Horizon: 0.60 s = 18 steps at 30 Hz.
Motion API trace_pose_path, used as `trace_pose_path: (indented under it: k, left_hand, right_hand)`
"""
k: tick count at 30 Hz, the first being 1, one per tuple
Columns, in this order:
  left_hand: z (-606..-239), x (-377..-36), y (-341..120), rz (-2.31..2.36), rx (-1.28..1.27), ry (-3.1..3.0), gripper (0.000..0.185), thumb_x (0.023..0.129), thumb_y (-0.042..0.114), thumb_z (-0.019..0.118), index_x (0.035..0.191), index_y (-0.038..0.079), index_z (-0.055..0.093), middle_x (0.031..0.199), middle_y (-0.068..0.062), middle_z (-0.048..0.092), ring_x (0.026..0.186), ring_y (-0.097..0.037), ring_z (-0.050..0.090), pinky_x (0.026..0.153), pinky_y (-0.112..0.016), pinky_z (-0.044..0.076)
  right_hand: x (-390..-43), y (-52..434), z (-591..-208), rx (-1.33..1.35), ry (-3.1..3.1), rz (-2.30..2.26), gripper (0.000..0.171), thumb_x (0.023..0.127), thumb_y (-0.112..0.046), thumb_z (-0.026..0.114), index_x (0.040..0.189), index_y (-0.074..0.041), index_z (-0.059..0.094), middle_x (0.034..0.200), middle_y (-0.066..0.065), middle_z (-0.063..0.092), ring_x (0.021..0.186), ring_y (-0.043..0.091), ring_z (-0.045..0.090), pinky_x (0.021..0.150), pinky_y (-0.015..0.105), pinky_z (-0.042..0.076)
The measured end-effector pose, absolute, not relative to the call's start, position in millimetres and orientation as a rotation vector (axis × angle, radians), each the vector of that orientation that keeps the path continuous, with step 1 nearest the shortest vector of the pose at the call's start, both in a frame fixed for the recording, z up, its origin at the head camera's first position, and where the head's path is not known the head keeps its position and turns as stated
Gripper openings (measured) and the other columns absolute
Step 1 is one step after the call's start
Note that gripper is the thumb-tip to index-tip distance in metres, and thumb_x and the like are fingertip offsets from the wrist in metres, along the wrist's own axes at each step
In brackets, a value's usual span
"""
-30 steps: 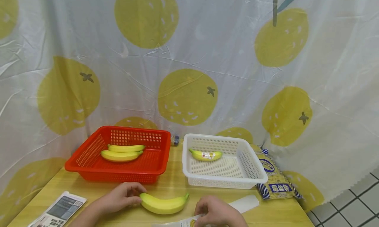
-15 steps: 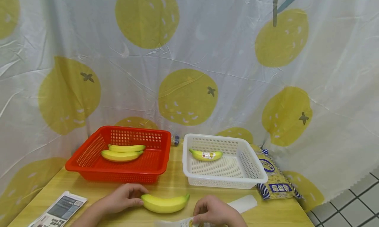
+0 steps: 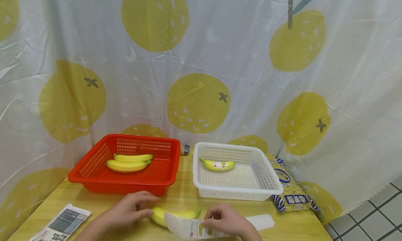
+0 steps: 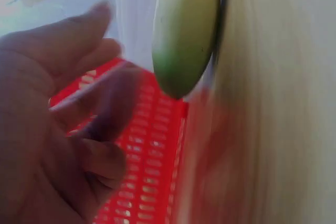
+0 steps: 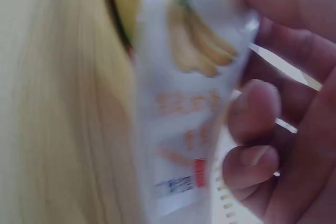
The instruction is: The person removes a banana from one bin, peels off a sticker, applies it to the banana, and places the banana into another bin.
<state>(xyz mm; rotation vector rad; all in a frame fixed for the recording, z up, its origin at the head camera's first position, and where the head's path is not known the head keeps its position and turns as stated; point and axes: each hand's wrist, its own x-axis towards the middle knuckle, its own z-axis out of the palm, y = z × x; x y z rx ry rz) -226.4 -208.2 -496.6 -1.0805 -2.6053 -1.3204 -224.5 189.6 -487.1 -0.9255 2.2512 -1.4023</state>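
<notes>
In the head view, the left hand (image 3: 130, 209) rests its fingers on the stem end of a banana (image 3: 176, 214) lying on the counter (image 3: 185, 195), just in front of the red basket (image 3: 125, 164). The right hand (image 3: 224, 221) pinches a printed label strip (image 3: 188, 228) held up in front of the banana. A white basket (image 3: 235, 171) holds one labelled banana (image 3: 217, 164).

The left wrist view is blurred: the left hand (image 4: 58, 129) hangs relaxed, its fingers apart from the banana (image 4: 184, 30) tip.

In the right wrist view, the right hand (image 5: 278, 119) grips the label strip (image 5: 189, 103), printed with bananas.
</notes>
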Motion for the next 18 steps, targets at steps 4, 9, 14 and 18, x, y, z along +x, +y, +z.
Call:
trace_pose_path:
  k: [4,9,14,18]
  left_hand:
    - [-493.7,-217.0,-186.3,-1.144,-1.141,-2.233,0.037,0.092,0.013,0.078,0.128,0.017,0.07,0.118,-0.001,0.07,0.062,0.008,0.046,0.053,-0.011,0.043]
    - [-494.2,-209.0,-150.0,-0.952,-1.207,-1.849,0.046,0.09,0.018,0.081,0.131,0.002,0.066,0.134,-0.016,0.062,0.058,0.014,0.04,0.054,0.0,0.034]
    - [-495.1,-202.3,-125.4,-0.829,-1.27,-1.771,0.048,0.094,0.032,0.078,0.128,0.0,0.068,0.139,-0.021,0.059,0.055,0.01,0.044,0.058,0.002,0.036]
    - [-498.1,-199.6,-117.0,-0.706,-1.251,-1.8,0.046,0.092,0.035,0.079,0.128,0.009,0.07,0.137,-0.014,0.062,0.062,0.005,0.048,0.063,0.0,0.039]
  right_hand:
    - [-225.3,186.3,-484.3,-0.934,2.362,-1.477,0.016,0.097,-0.024,0.073,0.093,-0.01,0.077,0.078,-0.007,0.067,0.059,-0.005,0.045,0.054,0.014,0.04]
    - [-221.0,177.2,-480.8,-0.909,2.453,-1.552,0.013,0.095,-0.023,0.075,0.095,-0.01,0.079,0.084,0.005,0.075,0.06,-0.004,0.051,0.052,0.016,0.043]
    - [-215.2,163.9,-481.9,-0.958,2.475,-1.58,0.011,0.094,-0.022,0.076,0.095,-0.012,0.08,0.084,0.005,0.076,0.057,-0.006,0.05,0.05,0.015,0.045]
    - [-212.6,153.8,-485.2,-1.058,2.459,-1.584,0.011,0.095,-0.02,0.075,0.095,-0.01,0.079,0.079,0.007,0.074,0.055,-0.008,0.047,0.048,0.015,0.044]
